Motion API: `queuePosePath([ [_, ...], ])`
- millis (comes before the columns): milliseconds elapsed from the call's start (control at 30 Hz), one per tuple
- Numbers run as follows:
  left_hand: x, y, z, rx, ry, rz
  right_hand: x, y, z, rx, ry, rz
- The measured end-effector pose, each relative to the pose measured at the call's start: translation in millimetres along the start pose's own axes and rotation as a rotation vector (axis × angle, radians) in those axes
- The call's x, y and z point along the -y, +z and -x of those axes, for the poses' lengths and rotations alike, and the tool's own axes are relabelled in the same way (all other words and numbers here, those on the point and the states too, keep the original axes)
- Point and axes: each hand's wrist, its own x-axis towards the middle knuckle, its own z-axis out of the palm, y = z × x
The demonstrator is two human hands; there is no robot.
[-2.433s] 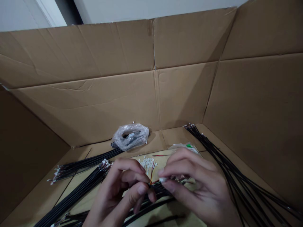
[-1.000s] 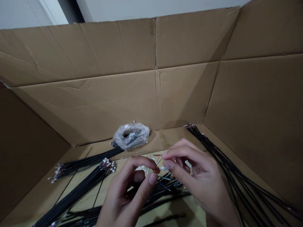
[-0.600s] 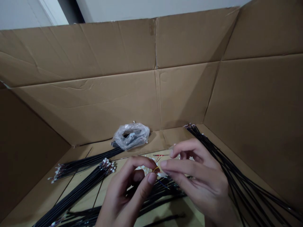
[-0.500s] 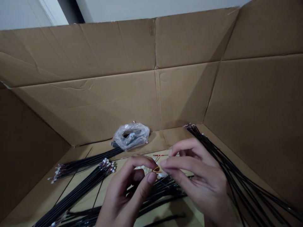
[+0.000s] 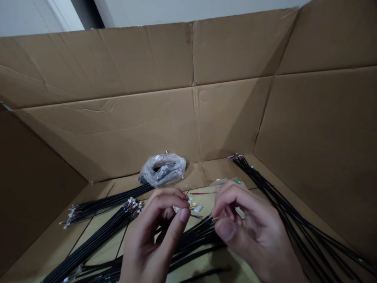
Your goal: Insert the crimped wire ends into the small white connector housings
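Observation:
My left hand is closed in a pinch around thin coloured wires; red and dark strands stick up past the fingertips, and a yellow-orange one points right. To the right, apart from the wires, my right hand has its fingers curled and the thumb drawn close to them; whatever is between them is too small or hidden to make out. Behind the fingertips lie small white connector housings and a thin red rod-like piece. Under both hands runs a bundle of black cables.
Cardboard walls enclose the work surface. More black cables with white connector ends lie at left, and another long bundle runs along the right. A clear plastic bag sits at the back; a second bag is partly behind my right hand.
My right hand has drawn back right, away from the wires, and its thumb has come into view. My left hand keeps its pinch; the wires in it now point more upward.

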Motion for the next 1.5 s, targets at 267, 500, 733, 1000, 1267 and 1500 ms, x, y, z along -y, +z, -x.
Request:
queuePosePath([
  [267, 0.7, -0.2, 2.6, 0.05, 0.038, -0.049, 7.1, 7.1, -7.5, 0.021, 0.054, 0.103],
  [500, -0.7, 3.3, 1.0, -0.013, 0.026, -0.052, 5.0, 3.4, -7.9, 0.042, 0.132, 0.053],
  [733, 3.1, -4.1, 3.4, -0.004, 0.019, -0.061, 1.2, 2.4, -12.3, 0.1, 0.26, -0.103],
  [1000, 5.8, -12.9, 1.1, 0.024, 0.028, -0.133, -2.3, 5.6, -16.0, 0.088, 0.232, -0.107],
  [1267, 9.8, -7.2, 0.4, -0.023, 0.074, -0.048, -2.2, 6.9, -15.2, 0.077, 0.209, -0.114],
  [1500, 5.5, 1.3, 3.4, -0.142, 0.18, -0.053, -1.0, 8.9, -15.3, 0.065, 0.234, -0.127],
])
